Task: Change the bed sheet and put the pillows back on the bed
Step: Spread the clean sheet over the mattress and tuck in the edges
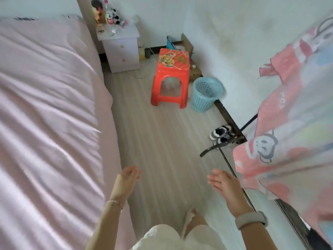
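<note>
- The left hand hangs over the floor just beside the bed edge, palm down, fingers loosely bent and close together; it holds nothing and touches nothing.
- A thin bracelet sits on the left wrist.
- The right hand is held out over the floor, fingers nearly straight and slightly spread, pointing left; it holds nothing.
- A pale band wraps the right wrist.
- The right hand is near the cartoon-print sheet but apart from it; the picture is blurred, so whether the fingertips brush any cloth cannot be told.
- That sheet, pink and pale blue with a monkey face, hangs at the right over a dark rack.
- The bed fills the left side, covered with a wrinkled pink sheet that drapes over its side.
- No pillow can be made out on the part of the bed in view.
- A red stool stands on the floor, with a blue basket just beside it on its right.
- A white nightstand stands at the head of the bed, with toys on top.
- A pair of dark shoes lies by the wall, near the rack.
- A bare foot shows below white shorts.
</note>
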`<control>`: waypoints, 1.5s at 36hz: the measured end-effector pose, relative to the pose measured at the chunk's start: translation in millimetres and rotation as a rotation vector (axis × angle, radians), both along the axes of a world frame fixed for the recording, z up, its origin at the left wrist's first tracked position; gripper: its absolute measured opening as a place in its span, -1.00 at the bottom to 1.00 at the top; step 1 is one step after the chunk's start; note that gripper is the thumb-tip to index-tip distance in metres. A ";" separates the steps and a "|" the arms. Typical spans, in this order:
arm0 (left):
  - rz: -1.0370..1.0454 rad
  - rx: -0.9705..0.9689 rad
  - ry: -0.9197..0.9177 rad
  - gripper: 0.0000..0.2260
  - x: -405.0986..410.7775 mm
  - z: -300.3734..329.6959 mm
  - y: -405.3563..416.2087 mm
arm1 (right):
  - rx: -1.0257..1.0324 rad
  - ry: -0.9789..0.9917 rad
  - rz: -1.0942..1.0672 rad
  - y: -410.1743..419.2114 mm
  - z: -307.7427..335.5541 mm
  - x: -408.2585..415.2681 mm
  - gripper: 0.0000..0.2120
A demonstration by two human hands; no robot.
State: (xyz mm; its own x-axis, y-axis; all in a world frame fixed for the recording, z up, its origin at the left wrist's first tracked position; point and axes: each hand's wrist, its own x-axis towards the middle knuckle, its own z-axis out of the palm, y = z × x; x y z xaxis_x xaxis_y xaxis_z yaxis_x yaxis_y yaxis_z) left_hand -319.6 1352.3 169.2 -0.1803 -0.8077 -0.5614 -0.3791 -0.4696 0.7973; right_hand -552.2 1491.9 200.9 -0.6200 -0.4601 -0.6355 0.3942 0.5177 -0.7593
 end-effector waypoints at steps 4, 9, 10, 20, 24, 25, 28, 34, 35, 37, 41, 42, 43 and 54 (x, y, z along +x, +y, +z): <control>0.044 0.026 -0.014 -0.91 -33.1 -10.5 -36.2 | 0.027 -0.076 0.110 -69.2 -15.6 -22.5 -0.81; 0.081 0.009 -0.063 -0.88 -75.2 -20.0 -111.7 | 0.033 -0.103 0.213 -168.2 -34.6 -65.2 -0.81; 0.107 0.006 -0.068 -0.88 -82.5 -19.4 -130.1 | 0.036 -0.101 0.241 -189.1 -37.7 -75.9 -0.81; 0.331 -0.032 -0.113 -0.80 -117.8 16.6 -309.6 | 0.066 -0.040 0.529 -444.2 -45.0 -133.5 -0.78; 0.457 -0.042 -0.142 -0.91 -110.7 10.9 -375.9 | 0.064 -0.062 0.679 -543.2 -46.4 -115.5 -0.75; 0.475 -0.034 -0.141 -0.89 -108.6 7.0 -394.0 | 0.067 -0.066 0.708 -566.6 -48.1 -110.4 -0.75; 0.522 -0.006 -0.127 -0.91 -100.5 -5.4 -454.3 | 0.075 -0.071 0.756 -636.6 -54.2 -95.9 -0.75; 0.592 0.059 -0.100 -0.87 -75.0 -32.0 -589.8 | 0.159 -0.050 0.752 -779.5 -65.8 -76.3 -0.78; 0.601 0.074 -0.100 -0.87 -70.2 -33.5 -612.3 | 0.178 -0.045 0.755 -803.9 -65.2 -73.4 -0.78; 0.619 0.092 -0.108 -0.87 -62.5 -32.4 -655.5 | 0.189 -0.044 0.785 -852.2 -58.9 -66.7 -0.79; 0.629 0.103 -0.117 -0.87 -53.5 -25.5 -740.2 | 0.135 -0.036 0.827 -948.8 -42.7 -54.8 -0.79; 0.619 0.110 -0.119 -0.86 -53.2 -24.7 -760.9 | 0.128 -0.038 0.825 -970.2 -40.1 -54.2 -0.79; 0.603 0.116 -0.123 -0.85 -53.3 -25.1 -781.7 | 0.123 -0.041 0.823 -990.2 -39.1 -54.7 -0.79; 0.674 0.177 -0.153 -0.81 -76.2 -50.4 -1004.9 | 0.321 -0.119 0.817 -1197.8 -83.5 -75.1 -0.79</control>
